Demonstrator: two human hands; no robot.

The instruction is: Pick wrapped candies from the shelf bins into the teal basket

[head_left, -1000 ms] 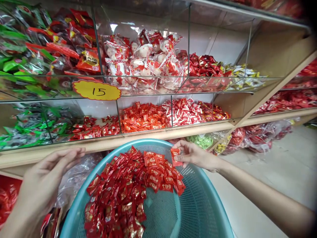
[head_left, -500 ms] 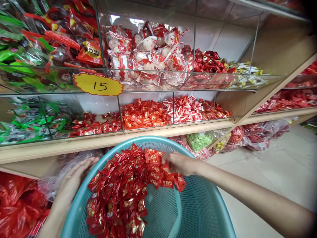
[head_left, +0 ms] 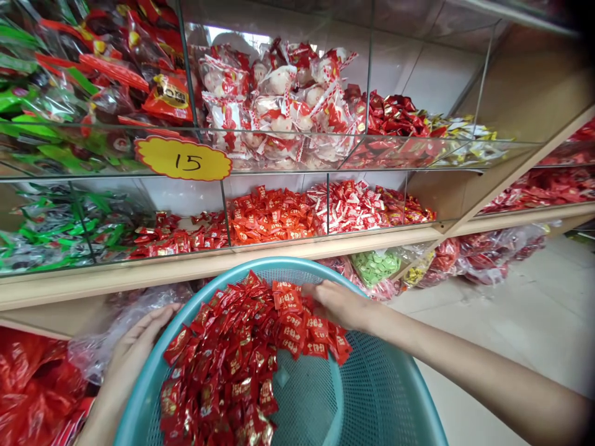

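Note:
A teal plastic basket (head_left: 395,384) with mesh walls stands in front of me. Inside, a heap of dark red wrapped candies (head_left: 223,359) covers its left and middle part. Brighter red wrapped candies (head_left: 290,331) lie beside the heap, toward the right. My right hand (head_left: 337,303) reaches over the far right rim, its fingers curled in among the brighter candies; the fingertips are partly hidden. My left hand (head_left: 139,337) rests along the outside of the left rim, fingers stretched out, touching the basket.
Shelves with clear dividers hold candies behind the basket, including bright red packets (head_left: 274,214). A yellow price tag (head_left: 183,158) reads 15. Bagged candies (head_left: 376,266) lie under the bottom shelf board (head_left: 139,269). A red plastic bag (head_left: 37,390) is at left.
My right hand has shifted very slightly, and the brighter candies beside it have slid a little downward and to the right. My left hand stays along the rim.

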